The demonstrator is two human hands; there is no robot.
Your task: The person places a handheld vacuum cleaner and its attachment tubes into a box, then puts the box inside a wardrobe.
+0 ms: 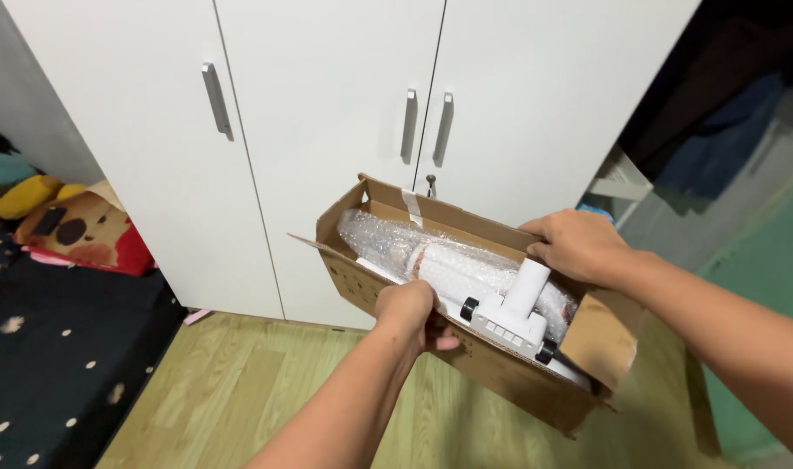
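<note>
An open brown cardboard box (492, 369) is held up in front of a white wardrobe. Inside lie a long part wrapped in bubble wrap (431, 256) and a white vacuum floor head (516, 313) with black wheels. My left hand (409, 313) grips the box's near long edge, fingers curled over the rim beside the bubble wrap. My right hand (574, 245) clasps the far rim, just above the white tube of the floor head. The box tilts down to the right, its end flap (600, 334) hanging open.
White wardrobe doors (327, 113) with metal handles stand right behind the box. A dark spotted bed cover (40, 356) with pillows and a plush toy (79, 230) lies at left. Wood-look floor (240, 391) is below. Dark hanging clothes (726, 95) are at right.
</note>
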